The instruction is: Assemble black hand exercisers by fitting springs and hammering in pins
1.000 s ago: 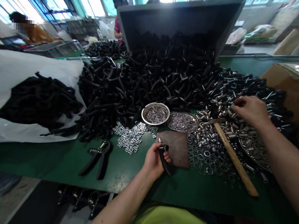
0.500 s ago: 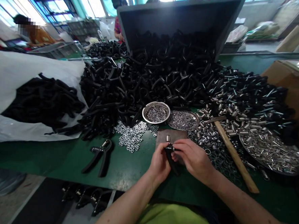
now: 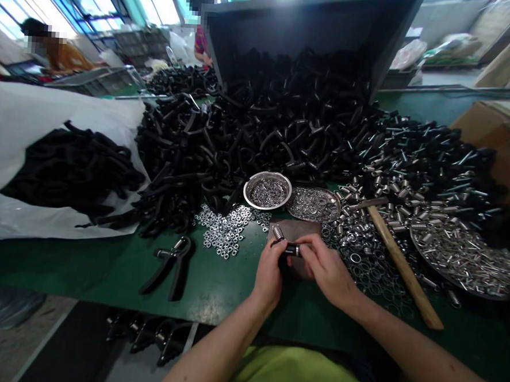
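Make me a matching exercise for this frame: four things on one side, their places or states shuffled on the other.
1. White bag
2. Metal bowl
3. Hammer
4. Left hand

A. Lying on the right side, with a wooden handle
B. Holding a black piece
C. At the far left, with black parts in it
D. Round, with small metal pieces inside

Pairs: 1-C, 2-D, 3-A, 4-B

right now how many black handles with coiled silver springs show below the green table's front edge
3, in a row at lower left: leftmost one, middle one, rightmost one. more may be hidden under the green table
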{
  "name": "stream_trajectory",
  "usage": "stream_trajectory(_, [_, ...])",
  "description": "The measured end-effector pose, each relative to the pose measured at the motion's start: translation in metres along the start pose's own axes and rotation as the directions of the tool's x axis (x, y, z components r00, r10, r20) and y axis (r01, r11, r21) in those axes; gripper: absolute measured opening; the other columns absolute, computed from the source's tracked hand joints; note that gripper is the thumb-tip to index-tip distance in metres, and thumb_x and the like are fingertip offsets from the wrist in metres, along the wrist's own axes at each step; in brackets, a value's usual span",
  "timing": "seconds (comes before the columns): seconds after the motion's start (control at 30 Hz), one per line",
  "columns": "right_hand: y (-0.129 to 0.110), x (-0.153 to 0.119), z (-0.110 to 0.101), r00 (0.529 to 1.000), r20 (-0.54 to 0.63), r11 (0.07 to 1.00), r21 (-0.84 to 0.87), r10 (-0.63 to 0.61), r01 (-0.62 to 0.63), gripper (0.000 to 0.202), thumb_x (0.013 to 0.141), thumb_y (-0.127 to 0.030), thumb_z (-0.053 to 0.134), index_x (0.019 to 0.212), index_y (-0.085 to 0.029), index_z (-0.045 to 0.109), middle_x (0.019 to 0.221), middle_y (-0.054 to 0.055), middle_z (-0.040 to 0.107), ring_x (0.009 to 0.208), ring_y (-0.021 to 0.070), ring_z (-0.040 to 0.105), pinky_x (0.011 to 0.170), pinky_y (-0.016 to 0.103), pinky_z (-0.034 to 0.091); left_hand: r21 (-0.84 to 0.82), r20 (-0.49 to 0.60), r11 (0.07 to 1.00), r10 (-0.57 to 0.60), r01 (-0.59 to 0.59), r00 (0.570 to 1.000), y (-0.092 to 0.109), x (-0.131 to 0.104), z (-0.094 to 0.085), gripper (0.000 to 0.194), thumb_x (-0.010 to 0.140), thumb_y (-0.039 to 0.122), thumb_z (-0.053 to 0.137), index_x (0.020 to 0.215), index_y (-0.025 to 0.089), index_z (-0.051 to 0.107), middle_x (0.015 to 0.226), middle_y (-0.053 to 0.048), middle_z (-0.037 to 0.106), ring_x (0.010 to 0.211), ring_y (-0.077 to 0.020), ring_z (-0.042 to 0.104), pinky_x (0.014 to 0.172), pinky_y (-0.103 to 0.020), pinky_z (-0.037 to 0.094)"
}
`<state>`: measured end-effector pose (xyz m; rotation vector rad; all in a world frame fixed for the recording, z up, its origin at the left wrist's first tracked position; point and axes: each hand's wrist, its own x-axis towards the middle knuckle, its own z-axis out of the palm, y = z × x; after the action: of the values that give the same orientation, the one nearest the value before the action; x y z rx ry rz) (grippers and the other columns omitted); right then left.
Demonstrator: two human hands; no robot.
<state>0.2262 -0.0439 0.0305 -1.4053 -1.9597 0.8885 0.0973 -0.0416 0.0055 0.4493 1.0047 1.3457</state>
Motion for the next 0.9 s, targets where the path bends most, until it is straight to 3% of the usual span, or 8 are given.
stream_trajectory(0.17, [-0.002, 0.001, -0.001, 0.994, -0.085, 0.998, 0.013, -0.063, 0.064, 0.028, 0.086, -0.036, 0.051, 0.108, -0.021, 0.055, 0.089, 0.007, 0.066, 0.083, 0.0211, 0.061, 0.073, 0.035, 0.048, 0.047, 0.051, 0.995, 0.088, -0.090, 0.995, -0.001, 0.002, -0.005, 0.012, 0.078, 0.028, 0.058, 0.078, 0.016, 0.057, 0.073, 0.004, 0.054, 0.065, -0.0086, 0.049, 0.060, -0.019, 0.039])
stream_trajectory(0.27, [-0.004, 0.004, 0.005, 0.997, -0.036, 0.929, 0.367, 0.062, -0.045, 0.021, 0.086, -0.037, 0.049, 0.100, -0.022, 0.055, 0.078, 0.004, 0.062, 0.071, 0.0175, 0.058, 0.062, 0.031, 0.048, 0.202, 0.106, 0.975, 0.075, -0.095, 0.992, 0.001, 0.001, -0.006, 0.017, 0.082, 0.034, 0.054, 0.084, 0.017, 0.055, 0.074, 0.003, 0.054, 0.065, -0.0097, 0.051, 0.060, -0.021, 0.040])
stream_trajectory(0.47, [0.001, 0.010, 0.035, 0.853, 0.310, 0.192, 0.888, 0.421, -0.418, 0.031, 0.082, -0.052, 0.050, 0.080, -0.022, 0.044, 0.046, -0.009, 0.040, 0.034, 0.0061, 0.028, 0.032, 0.017, 0.025, 0.714, 0.005, 0.659, 0.333, -0.236, 0.943, 0.004, 0.000, -0.008, 0.047, 0.072, 0.040, 0.068, 0.107, 0.020, 0.044, 0.104, -0.005, 0.057, 0.097, -0.0189, 0.057, 0.085, -0.031, 0.043])
stream_trajectory(0.53, [0.011, 0.015, 0.035, 0.829, 0.405, 0.255, 0.816, 0.386, -0.518, 0.040, 0.083, -0.060, 0.043, 0.075, -0.022, 0.044, 0.039, -0.010, 0.035, 0.029, 0.0063, 0.024, 0.031, 0.019, 0.022, 0.813, 0.063, 0.540, 0.290, -0.217, 0.955, 0.005, 0.003, -0.013, 0.060, 0.063, 0.041, 0.075, 0.109, 0.020, 0.043, 0.104, -0.006, 0.059, 0.096, -0.0213, 0.059, 0.084, -0.033, 0.044])
stream_trajectory(0.6, [0.021, 0.026, 0.025, 0.814, 0.498, 0.532, 0.620, 0.300, -0.576, 0.045, 0.085, -0.062, 0.035, 0.076, -0.020, 0.049, 0.034, -0.009, 0.036, 0.027, 0.0079, 0.026, 0.032, 0.020, 0.024, 0.872, 0.121, 0.446, 0.205, -0.203, 0.971, 0.007, 0.008, -0.021, 0.062, 0.062, 0.046, 0.075, 0.109, 0.021, 0.044, 0.099, -0.005, 0.061, 0.090, -0.0221, 0.061, 0.078, -0.033, 0.046])
stream_trajectory(0.73, [0.027, 0.082, -0.004, 0.962, 0.219, 0.986, -0.009, 0.163, -0.165, 0.032, 0.088, -0.042, 0.044, 0.074, -0.018, 0.060, 0.054, 0.001, 0.059, 0.051, 0.0125, 0.051, 0.050, 0.024, 0.037, 0.950, 0.268, 0.118, 0.170, -0.290, 0.948, 0.009, 0.016, -0.032, 0.057, 0.065, 0.049, 0.072, 0.107, 0.021, 0.048, 0.097, -0.006, 0.063, 0.090, -0.0254, 0.060, 0.075, -0.036, 0.046])
stream_trajectory(0.8, [0.023, 0.120, -0.008, 1.000, 0.021, 0.929, -0.370, -0.017, 0.024, 0.019, 0.086, -0.030, 0.051, 0.082, -0.019, 0.066, 0.084, 0.006, 0.068, 0.082, 0.0174, 0.057, 0.068, 0.028, 0.040, 0.923, 0.386, -0.073, 0.163, -0.379, 0.908, 0.008, 0.017, -0.034, 0.055, 0.064, 0.046, 0.075, 0.106, 0.021, 0.050, 0.099, -0.006, 0.062, 0.094, -0.0272, 0.057, 0.078, -0.039, 0.044])
stream_trajectory(0.9, [0.019, 0.172, 0.006, 0.998, 0.019, 0.805, -0.590, -0.063, 0.062, 0.019, 0.082, -0.021, 0.052, 0.081, -0.018, 0.070, 0.097, 0.010, 0.067, 0.103, 0.0248, 0.049, 0.079, 0.033, 0.037, 0.852, 0.510, -0.219, 0.145, -0.475, 0.848, 0.004, 0.016, -0.034, 0.056, 0.061, 0.043, 0.077, 0.107, 0.021, 0.053, 0.106, -0.007, 0.059, 0.101, -0.0274, 0.053, 0.084, -0.041, 0.042])
